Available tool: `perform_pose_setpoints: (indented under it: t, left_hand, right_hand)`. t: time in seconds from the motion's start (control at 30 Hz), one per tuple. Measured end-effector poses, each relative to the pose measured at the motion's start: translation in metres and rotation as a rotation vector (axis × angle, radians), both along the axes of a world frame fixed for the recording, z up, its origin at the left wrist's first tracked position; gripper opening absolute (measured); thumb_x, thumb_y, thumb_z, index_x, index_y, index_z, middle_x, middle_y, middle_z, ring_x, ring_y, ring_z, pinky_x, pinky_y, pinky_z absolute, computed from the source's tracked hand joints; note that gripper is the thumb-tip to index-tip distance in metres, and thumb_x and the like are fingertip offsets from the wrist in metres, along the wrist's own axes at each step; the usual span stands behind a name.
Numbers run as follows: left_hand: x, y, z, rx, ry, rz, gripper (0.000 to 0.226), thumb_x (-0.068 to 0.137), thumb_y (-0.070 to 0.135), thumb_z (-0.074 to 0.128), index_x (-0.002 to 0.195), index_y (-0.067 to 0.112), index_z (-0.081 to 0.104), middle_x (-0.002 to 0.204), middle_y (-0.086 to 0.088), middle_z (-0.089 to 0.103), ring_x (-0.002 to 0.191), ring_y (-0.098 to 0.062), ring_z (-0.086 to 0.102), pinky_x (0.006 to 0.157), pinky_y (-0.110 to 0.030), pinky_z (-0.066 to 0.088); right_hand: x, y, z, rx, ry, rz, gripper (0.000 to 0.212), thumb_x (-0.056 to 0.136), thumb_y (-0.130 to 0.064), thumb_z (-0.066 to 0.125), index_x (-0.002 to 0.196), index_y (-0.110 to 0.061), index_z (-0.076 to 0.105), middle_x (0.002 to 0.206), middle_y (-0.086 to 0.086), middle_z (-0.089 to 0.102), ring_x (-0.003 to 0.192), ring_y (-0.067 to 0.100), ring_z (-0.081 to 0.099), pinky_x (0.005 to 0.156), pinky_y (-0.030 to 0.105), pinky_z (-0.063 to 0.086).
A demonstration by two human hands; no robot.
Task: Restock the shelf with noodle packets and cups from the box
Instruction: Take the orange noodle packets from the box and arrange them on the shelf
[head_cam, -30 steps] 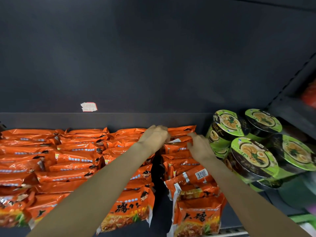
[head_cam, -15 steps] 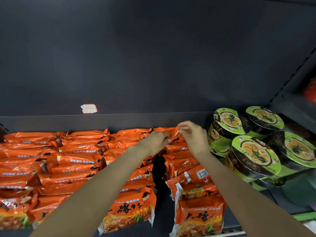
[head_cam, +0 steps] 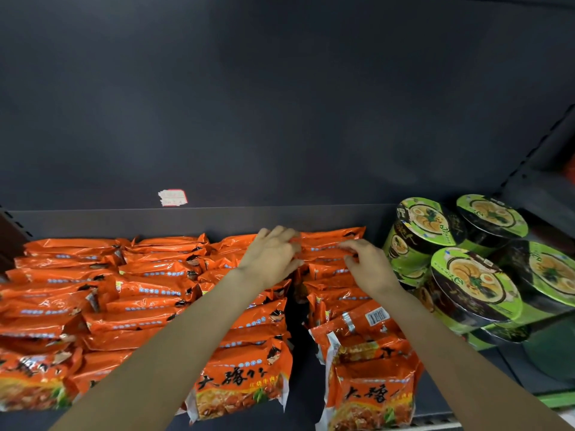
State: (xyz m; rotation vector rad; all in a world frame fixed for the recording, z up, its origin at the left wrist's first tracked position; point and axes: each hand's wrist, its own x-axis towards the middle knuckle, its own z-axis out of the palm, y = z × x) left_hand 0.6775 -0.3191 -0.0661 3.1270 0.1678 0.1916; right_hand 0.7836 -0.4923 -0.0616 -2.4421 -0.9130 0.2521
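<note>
Front packets (head_cam: 239,381) of the orange rows stand at the shelf lip, unmoved against the earlier frames. Further in, the right hand (head_cam: 368,269), which half a second ago pinched a packet corner up, has dropped; its curled fingers now press the rear packets (head_cam: 329,244). The left hand (head_cam: 270,259) has spread flatter on the same row. Judgement: rear packet seated, tidying only. Green noodle cups (head_cam: 473,284) sit right. Box not in view.

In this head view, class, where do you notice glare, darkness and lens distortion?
Head view: glare streaks the orange packets near the left hand; the shelf panel above is dim; the green cups lean and stretch at the wide-angle edge.
</note>
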Motion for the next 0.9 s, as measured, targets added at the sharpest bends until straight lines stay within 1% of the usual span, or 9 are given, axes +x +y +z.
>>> perform_pose_setpoints:
  t: [0.13,0.23,0.33,0.47,0.57,0.63,0.7,0.83,0.9]
  left_hand:
    - [-0.005,-0.007,-0.005,-0.089,0.023,-0.075,0.039,0.099,0.030,0.040,0.138,0.026,0.044,0.146,0.008,0.038,0.134,-0.013,0.031,0.108,-0.030,0.024]
    - [-0.002,-0.017,-0.008,-0.117,0.015,-0.114,0.036,0.099,0.028,0.042,0.134,0.027,0.049,0.138,0.007,0.046,0.128,-0.014,0.036,0.104,-0.029,0.027]
    - [0.004,-0.025,-0.006,-0.106,0.034,-0.046,0.033,0.097,0.029,0.046,0.129,0.024,0.055,0.130,0.002,0.050,0.124,-0.017,0.039,0.101,-0.031,0.028]
    - [0.012,-0.035,0.002,-0.016,0.062,0.040,0.023,0.094,0.025,0.053,0.113,0.019,0.064,0.119,-0.001,0.057,0.118,-0.021,0.044,0.096,-0.034,0.031]
    - [0.007,-0.032,0.006,0.069,0.040,0.115,0.019,0.091,0.019,0.053,0.106,0.019,0.065,0.116,-0.001,0.060,0.115,-0.023,0.045,0.093,-0.035,0.032]
    - [0.000,-0.025,0.008,0.098,0.055,0.174,0.021,0.091,0.018,0.053,0.108,0.019,0.064,0.116,-0.002,0.059,0.116,-0.023,0.044,0.094,-0.035,0.032]
    - [-0.007,-0.021,0.008,0.074,0.070,0.193,0.025,0.091,0.018,0.053,0.113,0.019,0.061,0.121,-0.002,0.056,0.120,-0.023,0.042,0.096,-0.035,0.032]
    - [-0.015,-0.025,0.006,-0.135,-0.025,0.007,0.032,0.095,0.017,0.048,0.126,0.020,0.054,0.127,-0.002,0.050,0.122,-0.021,0.041,0.101,-0.032,0.032]
    - [-0.017,-0.029,0.004,-0.207,-0.003,-0.100,0.032,0.097,0.023,0.047,0.128,0.020,0.054,0.128,0.000,0.051,0.121,-0.018,0.041,0.102,-0.032,0.033]
  right_hand:
    - [-0.003,-0.005,-0.006,-0.130,-0.009,0.063,0.037,0.095,-0.005,0.045,0.130,-0.013,0.055,0.139,0.003,0.049,0.128,0.018,0.046,0.108,0.028,0.034]
    - [-0.005,-0.010,-0.003,-0.084,-0.030,0.014,0.041,0.094,0.000,0.044,0.132,-0.012,0.053,0.140,0.005,0.048,0.129,0.020,0.045,0.109,0.027,0.031]
    - [-0.005,-0.018,0.000,-0.098,-0.066,-0.072,0.041,0.094,-0.002,0.046,0.133,-0.012,0.052,0.137,0.010,0.049,0.124,0.025,0.049,0.105,0.032,0.038]
    - [-0.011,-0.021,0.007,-0.146,0.033,-0.020,0.045,0.095,-0.011,0.050,0.139,-0.017,0.044,0.138,0.008,0.048,0.122,0.024,0.051,0.100,0.032,0.042]
    - [-0.010,-0.021,0.008,-0.107,0.020,-0.001,0.049,0.093,-0.011,0.055,0.140,-0.015,0.042,0.142,0.005,0.044,0.130,0.021,0.043,0.108,0.030,0.035]
    - [-0.011,-0.023,0.005,-0.112,0.003,-0.008,0.052,0.091,-0.011,0.057,0.141,-0.015,0.041,0.143,0.006,0.039,0.134,0.021,0.037,0.111,0.028,0.028]
    - [-0.014,-0.024,0.002,-0.146,0.033,-0.032,0.056,0.091,-0.012,0.057,0.142,-0.017,0.037,0.142,0.009,0.037,0.134,0.023,0.035,0.110,0.029,0.027]
    - [-0.018,-0.027,0.000,-0.174,0.089,-0.082,0.064,0.091,-0.014,0.057,0.146,-0.017,0.025,0.135,0.015,0.042,0.125,0.029,0.045,0.104,0.035,0.037]
    - [-0.017,-0.030,0.000,-0.183,0.059,-0.113,0.059,0.092,-0.014,0.056,0.144,-0.012,0.028,0.129,0.016,0.051,0.118,0.030,0.051,0.099,0.038,0.043]
